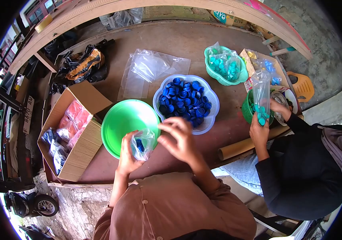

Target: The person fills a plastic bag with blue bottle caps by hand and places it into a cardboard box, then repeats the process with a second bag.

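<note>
One ribbed cardboard box (83,154) stands left of one smooth, round green basin (123,120), where the left hand (127,154) grips one clear, crinkled plastic bag (148,138) containing blue caps (139,145). The blurred right hand (181,142), fingers loosely parted, hovers near one scalloped, perforated basket (214,105) heaped with dozens of round ones.
</note>
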